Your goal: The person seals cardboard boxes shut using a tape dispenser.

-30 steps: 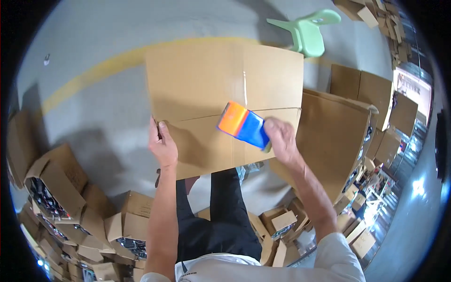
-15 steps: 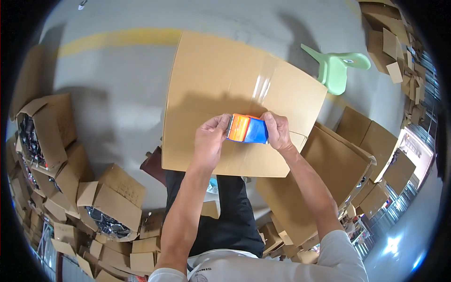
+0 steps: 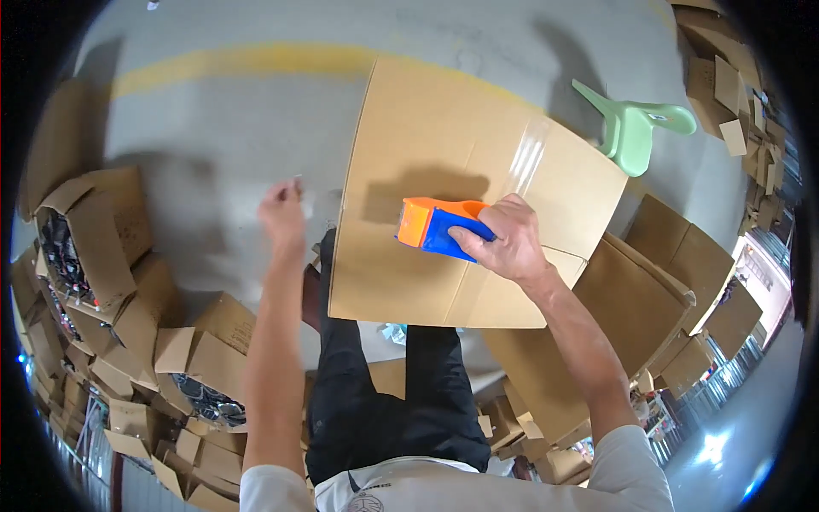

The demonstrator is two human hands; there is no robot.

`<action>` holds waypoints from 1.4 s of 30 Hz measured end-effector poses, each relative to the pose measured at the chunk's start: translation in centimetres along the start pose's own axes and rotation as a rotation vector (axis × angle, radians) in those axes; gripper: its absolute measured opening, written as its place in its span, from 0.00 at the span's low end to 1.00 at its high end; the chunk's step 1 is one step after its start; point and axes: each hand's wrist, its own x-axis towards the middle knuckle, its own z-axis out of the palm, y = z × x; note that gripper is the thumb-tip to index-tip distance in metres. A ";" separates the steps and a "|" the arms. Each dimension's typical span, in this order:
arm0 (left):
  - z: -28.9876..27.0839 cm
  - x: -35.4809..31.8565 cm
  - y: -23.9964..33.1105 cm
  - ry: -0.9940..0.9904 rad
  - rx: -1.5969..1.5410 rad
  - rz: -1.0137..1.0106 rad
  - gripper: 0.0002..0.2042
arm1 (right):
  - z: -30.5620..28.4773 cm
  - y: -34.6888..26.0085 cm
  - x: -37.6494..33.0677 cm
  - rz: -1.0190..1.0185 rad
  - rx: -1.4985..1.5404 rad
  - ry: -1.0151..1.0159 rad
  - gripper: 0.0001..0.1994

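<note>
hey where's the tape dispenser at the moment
In the head view, the tape dispenser is near the middle, in the right hand, over the large cardboard box.

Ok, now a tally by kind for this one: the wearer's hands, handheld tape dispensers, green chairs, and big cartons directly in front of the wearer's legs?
Hands: 2 (left hand, right hand)
Orange-and-blue tape dispenser: 1
Green chair: 1
Big carton in front of the legs: 1
Total: 5
</note>
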 end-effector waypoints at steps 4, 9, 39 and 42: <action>1.3 3.3 -5.7 0.149 0.533 0.252 0.18 | 1.7 -2.0 1.5 -0.022 0.033 -0.002 0.20; 4.8 -5.6 4.8 -0.234 0.074 0.082 0.29 | -0.3 1.6 -1.5 0.019 -0.025 0.035 0.21; 7.4 -13.4 9.8 0.212 0.673 0.864 0.32 | -13.9 15.6 -26.8 1.268 0.190 0.547 0.23; 13.3 -27.1 14.2 -0.625 0.454 0.307 0.26 | -15.5 6.7 -28.0 1.037 0.319 0.539 0.23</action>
